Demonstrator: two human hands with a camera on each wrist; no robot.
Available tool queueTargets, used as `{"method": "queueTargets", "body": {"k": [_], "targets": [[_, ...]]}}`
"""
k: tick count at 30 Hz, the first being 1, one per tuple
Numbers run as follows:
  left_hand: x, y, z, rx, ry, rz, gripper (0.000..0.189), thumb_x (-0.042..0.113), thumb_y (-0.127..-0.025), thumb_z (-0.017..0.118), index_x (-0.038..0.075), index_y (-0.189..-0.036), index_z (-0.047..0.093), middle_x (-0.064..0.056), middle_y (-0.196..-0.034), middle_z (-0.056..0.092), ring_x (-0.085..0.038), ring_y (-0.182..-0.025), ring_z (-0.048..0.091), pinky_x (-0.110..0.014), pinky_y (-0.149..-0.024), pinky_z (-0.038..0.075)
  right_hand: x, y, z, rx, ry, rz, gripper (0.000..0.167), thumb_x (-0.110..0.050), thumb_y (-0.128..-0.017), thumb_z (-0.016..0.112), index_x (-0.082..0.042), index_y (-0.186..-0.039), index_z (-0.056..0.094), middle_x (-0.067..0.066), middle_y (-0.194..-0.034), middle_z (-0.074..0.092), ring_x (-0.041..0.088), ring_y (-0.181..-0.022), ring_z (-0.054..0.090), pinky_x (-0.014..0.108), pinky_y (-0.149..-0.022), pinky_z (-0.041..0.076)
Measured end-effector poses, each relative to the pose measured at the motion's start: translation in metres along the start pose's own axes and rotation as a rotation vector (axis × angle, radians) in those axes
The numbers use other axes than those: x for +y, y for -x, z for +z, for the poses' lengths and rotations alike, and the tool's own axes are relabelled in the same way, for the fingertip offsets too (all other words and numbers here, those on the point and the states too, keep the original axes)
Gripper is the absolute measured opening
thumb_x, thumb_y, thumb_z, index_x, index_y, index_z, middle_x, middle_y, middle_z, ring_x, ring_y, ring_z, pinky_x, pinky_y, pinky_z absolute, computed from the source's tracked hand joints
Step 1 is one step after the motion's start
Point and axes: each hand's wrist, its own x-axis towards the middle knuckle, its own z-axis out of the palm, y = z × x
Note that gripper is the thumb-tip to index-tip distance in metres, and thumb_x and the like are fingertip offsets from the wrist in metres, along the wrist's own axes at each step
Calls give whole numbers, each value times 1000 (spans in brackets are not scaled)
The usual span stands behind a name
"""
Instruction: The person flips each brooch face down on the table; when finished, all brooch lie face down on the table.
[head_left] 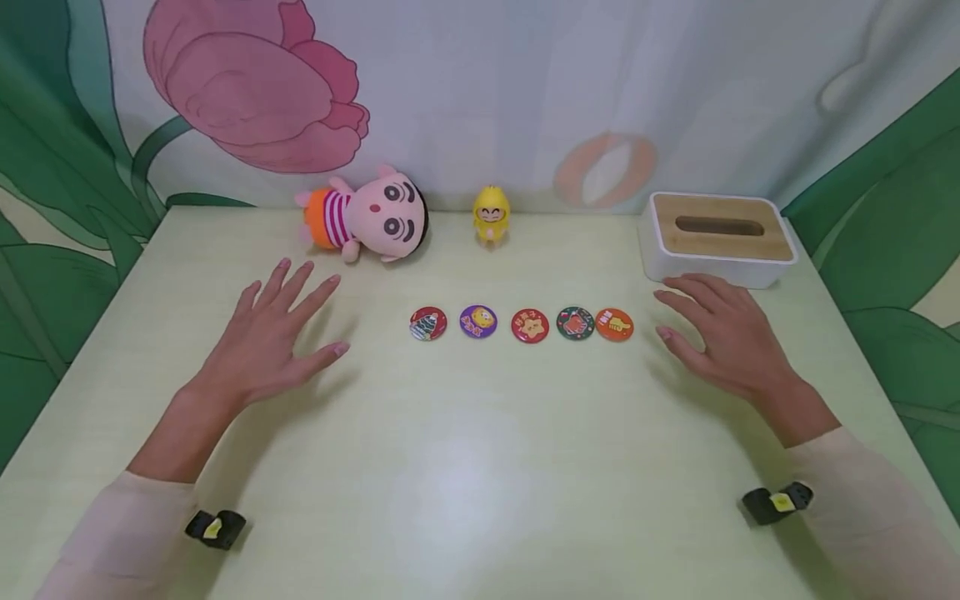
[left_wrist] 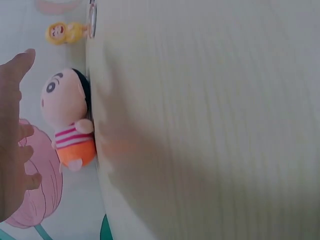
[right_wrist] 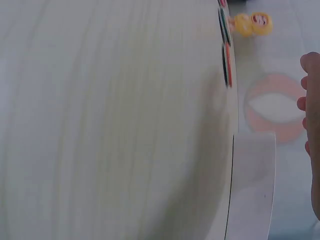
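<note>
Five is avoided here: several round badges lie in a row mid-table, among them a red one with a tree [head_left: 428,323], a purple one [head_left: 478,321], a red one with a star [head_left: 529,326], a dark green one [head_left: 575,323] and an orange one [head_left: 615,325]. My left hand [head_left: 273,337] hovers over the table left of the row, fingers spread, holding nothing. On the other side my right hand [head_left: 723,337] hovers near the orange badge, fingers slightly bent and thumb apart, also holding nothing. Its fingertips overlap the tissue box [head_left: 720,237] in the head view.
A plush doll [head_left: 367,215] in a striped top lies on its side at the back left. Beside it stands a small yellow figurine [head_left: 491,217]. Behind the table [head_left: 465,500] hangs a flower-printed curtain [head_left: 465,100].
</note>
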Motion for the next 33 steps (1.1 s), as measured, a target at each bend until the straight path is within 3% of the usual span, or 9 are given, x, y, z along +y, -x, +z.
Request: {"method": "queueTargets", "body": {"k": [4, 10, 16, 33], "targets": [[10, -6, 0, -11, 35, 23, 83, 57, -92, 60, 22, -161, 31, -19, -168, 25, -42, -158, 13, -70, -119, 21, -15, -13, 5, -25, -46, -16, 46, -26, -87, 66, -8, -130, 66, 15, -134, 65, 35, -125, 55, 57, -99, 46], [21, -20, -2, -19, 78, 28, 78, 55, -93, 59, 19, -159, 35, -19, -166, 31, -43, -156, 21, -68, -118, 26, -37, -37, 14, -117, -159, 40, 37, -28, -94, 65, -9, -125, 70, 11, -130, 69, 31, -123, 59, 55, -103, 46], [27, -28, 6, -10, 149, 47, 76, 53, -94, 60, 18, -157, 39, -17, -163, 37, -42, -153, 29, -66, -118, 30, -54, -52, 22, -159, -255, 69, 35, -28, -95, 66, -10, -124, 70, 9, -127, 70, 29, -121, 59, 54, -102, 45], [35, -37, 16, -113, 276, -27, 75, 51, -94, 62, 22, -158, 37, -13, -163, 39, -39, -150, 36, -66, -118, 31, -88, -84, 40, -239, -325, 54, 39, -33, -96, 64, -9, -127, 70, 11, -129, 70, 29, -120, 62, 51, -103, 48]]}}
